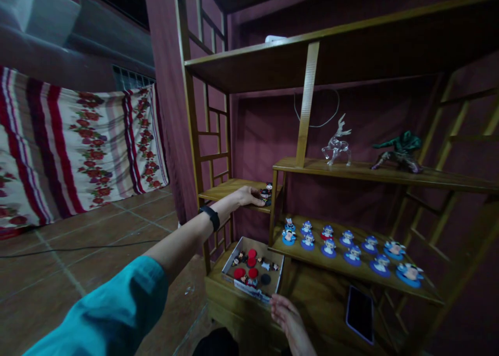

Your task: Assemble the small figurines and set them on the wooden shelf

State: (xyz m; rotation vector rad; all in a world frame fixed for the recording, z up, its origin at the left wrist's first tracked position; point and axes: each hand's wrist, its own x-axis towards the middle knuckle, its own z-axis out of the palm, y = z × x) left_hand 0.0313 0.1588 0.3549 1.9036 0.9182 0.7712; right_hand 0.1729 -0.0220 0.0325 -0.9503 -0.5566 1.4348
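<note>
My left hand (249, 195) reaches to the small left shelf (223, 188), its fingers closed round a small dark-haired figurine (265, 195). A second figurine (269, 186) of the same sort stands just behind it. Below, a white cardboard box (231, 266) holds several small figurines and red and black round bases, some lying on their sides. My right hand (285, 314) is beside the box's near right corner, palm partly turned up. Its fingers are loosely stretched out, and I see nothing in them.
On the lower right shelf (335, 266) stand two rows of small figurines on blue and purple bases. A phone (359, 314) lies on the bottom board. Above are a clear deer ornament (337, 144) and a green figure (403, 150). A wooden upright (307, 104) divides the shelves.
</note>
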